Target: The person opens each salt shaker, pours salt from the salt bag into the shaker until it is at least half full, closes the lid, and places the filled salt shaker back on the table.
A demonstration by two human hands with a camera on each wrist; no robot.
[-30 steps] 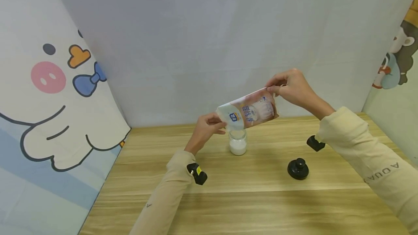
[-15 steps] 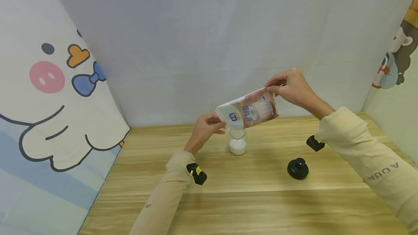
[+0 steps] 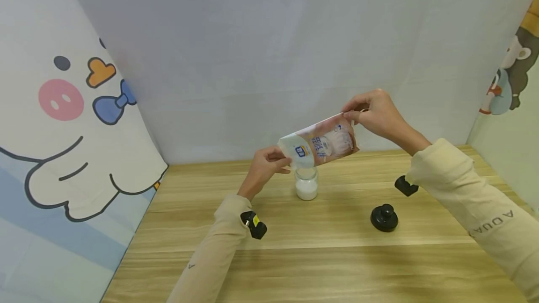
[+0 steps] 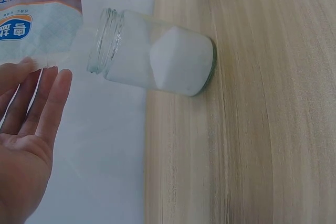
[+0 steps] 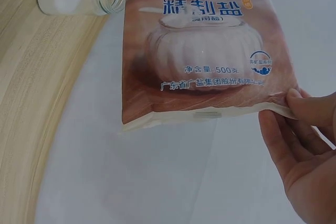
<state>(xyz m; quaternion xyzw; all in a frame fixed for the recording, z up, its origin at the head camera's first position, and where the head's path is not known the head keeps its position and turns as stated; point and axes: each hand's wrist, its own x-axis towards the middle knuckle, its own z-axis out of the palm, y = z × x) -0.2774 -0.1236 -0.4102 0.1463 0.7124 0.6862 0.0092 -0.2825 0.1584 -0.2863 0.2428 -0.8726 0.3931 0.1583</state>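
Observation:
A bag of salt [image 3: 322,141], printed in brown and pale blue, is held aslant over a glass jar [image 3: 306,186]. The left hand [image 3: 265,166] pinches its lower, pale end near the jar's mouth. The right hand [image 3: 379,113] pinches a corner of the raised bottom end, as the right wrist view also shows with the bag [image 5: 199,61] hanging from thumb and fingers. White salt [image 4: 181,61] lies heaped in the lower part of the jar, which stands upright on the table. Whether salt is flowing out is hard to tell; the bag's opening is mostly hidden in the head view.
On the wooden table [image 3: 294,265], a black round lid [image 3: 384,217] with a knob lies to the right of the jar. Behind the table hangs a pale cloth wall [image 3: 273,60]. Cartoon-printed panels [image 3: 76,153] stand at both sides.

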